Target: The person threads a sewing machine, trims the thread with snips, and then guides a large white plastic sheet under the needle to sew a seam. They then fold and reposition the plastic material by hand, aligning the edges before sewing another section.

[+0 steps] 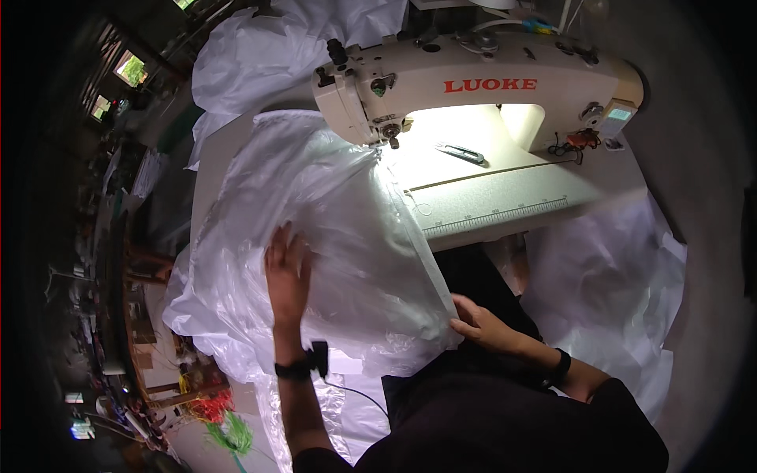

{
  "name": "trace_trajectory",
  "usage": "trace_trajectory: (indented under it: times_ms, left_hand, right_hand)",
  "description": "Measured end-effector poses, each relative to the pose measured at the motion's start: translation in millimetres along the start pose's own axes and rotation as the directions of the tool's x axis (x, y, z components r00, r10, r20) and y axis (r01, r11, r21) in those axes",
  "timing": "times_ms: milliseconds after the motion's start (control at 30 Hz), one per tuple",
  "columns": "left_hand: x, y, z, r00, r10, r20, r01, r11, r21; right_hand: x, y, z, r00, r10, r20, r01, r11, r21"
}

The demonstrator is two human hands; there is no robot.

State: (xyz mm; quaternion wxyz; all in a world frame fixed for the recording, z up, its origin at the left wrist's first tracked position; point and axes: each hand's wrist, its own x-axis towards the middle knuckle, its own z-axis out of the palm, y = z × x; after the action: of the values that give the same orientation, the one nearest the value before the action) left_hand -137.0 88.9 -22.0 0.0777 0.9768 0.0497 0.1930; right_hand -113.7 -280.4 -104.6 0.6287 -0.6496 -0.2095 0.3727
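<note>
**White sewing table under lamp light**

The sewing table (pixel 505 206) is pale, with a ruler strip printed along its near edge. A cream sewing machine (pixel 473 83) stands on it. Beside the needle lies a small grey clipper (pixel 461 153). A sheet of clear plastic film (pixel 331 236) covers the table's left part and spills over its front edge.
</note>
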Motion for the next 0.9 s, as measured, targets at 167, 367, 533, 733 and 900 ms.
trace_trajectory:
  times_ms: [167, 367, 533, 733, 900]
  left_hand:
    - [-64, 62, -4, 0.993, -0.106, -0.049, 0.103, 0.993, -0.055]
    - [-137, 15, 29, 0.693, -0.527, -0.493, 0.56, 0.823, -0.092]
    - [-155, -52, 84, 0.553, -0.811, -0.191, 0.794, 0.583, -0.173]
    - [-129, -82, 68, 0.422, -0.792, -0.442, 0.672, 0.6, -0.433]
    - [-104, -75, -7, 0.375, -0.635, -0.675, 0.516, 0.748, -0.417]
  right_hand:
    - [27, -40, 21, 0.931, -0.279, -0.234, 0.06, 0.751, -0.658]
    - [37, -38, 31, 0.883, -0.45, -0.137, 0.033, 0.349, -0.937]
    - [32, -36, 38, 0.931, -0.343, -0.127, 0.072, 0.513, -0.856]
    - [24, -49, 42, 0.966, -0.188, -0.175, 0.01, 0.708, -0.706]
    - [22, -55, 49, 0.986, -0.115, -0.117, -0.001, 0.706, -0.708]
